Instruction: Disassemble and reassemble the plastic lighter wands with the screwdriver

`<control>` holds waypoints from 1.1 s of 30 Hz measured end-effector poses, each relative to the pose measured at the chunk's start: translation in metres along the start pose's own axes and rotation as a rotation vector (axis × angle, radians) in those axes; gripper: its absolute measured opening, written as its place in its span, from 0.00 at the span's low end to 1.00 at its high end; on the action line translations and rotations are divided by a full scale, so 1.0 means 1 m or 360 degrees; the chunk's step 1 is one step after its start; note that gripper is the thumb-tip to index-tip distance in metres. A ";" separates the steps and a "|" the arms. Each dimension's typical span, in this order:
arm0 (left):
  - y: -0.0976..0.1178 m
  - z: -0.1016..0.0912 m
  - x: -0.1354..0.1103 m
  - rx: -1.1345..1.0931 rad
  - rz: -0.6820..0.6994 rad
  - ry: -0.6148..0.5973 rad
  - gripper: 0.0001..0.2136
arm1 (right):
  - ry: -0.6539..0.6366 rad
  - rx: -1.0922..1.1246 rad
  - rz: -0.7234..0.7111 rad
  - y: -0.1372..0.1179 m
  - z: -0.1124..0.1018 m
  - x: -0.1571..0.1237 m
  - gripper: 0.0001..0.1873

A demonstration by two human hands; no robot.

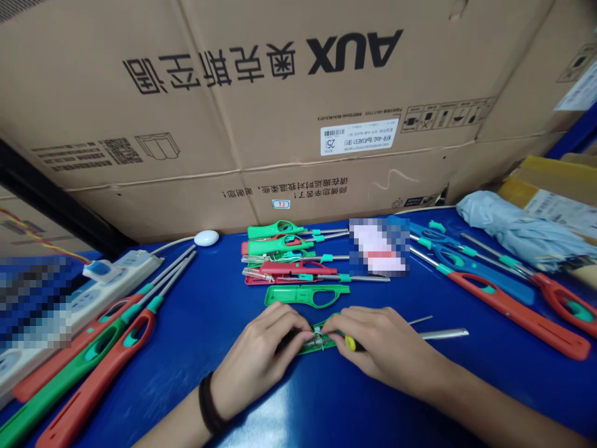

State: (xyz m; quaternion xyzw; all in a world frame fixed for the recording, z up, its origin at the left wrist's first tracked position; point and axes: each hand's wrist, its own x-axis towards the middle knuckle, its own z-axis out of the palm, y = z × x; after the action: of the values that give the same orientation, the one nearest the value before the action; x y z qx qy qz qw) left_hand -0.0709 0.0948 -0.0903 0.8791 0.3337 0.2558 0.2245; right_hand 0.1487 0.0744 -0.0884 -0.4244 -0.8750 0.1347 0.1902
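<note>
An opened green lighter half-shell [308, 349] lies in front of me with small parts inside, and its metal tube [444, 334] sticks out to the right. My left hand [268, 342] is closed, thumb and forefinger pinching at the shell's left part. Over its right part, my right hand [380, 342] has its fingertips pressed on the parts. A yellow-handled tool [349, 343], probably a screwdriver, is tucked in that right hand; a thin rod [422, 320] shows behind it. My fingers hide most of the shell. Just beyond lies an empty green half-shell [298, 295].
Opened green and red lighters [298, 267] lie in a row at the back. Long-necked lighters [105, 367] rest at left by a white power strip [116, 286]; red ones [513, 311] lie at right near a folded umbrella [517, 224]. A large cardboard box [261, 124] stands behind.
</note>
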 end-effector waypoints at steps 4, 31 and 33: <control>-0.001 0.000 0.001 0.0070 0.0004 -0.0034 0.04 | 0.0012 0.0014 0.0010 0.000 0.000 0.000 0.08; -0.002 -0.011 0.003 0.0177 -0.0100 0.0172 0.07 | -0.0172 -0.0168 -0.0207 0.000 -0.024 -0.002 0.12; -0.006 -0.015 0.003 0.0187 -0.0116 0.0268 0.07 | -0.0082 -0.0179 -0.0210 0.002 -0.028 -0.003 0.13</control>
State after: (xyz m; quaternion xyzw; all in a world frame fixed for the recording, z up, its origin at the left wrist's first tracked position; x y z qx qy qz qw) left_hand -0.0807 0.1042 -0.0817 0.8534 0.3976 0.3005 0.1528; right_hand 0.1646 0.0750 -0.0645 -0.3721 -0.9119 0.0833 0.1520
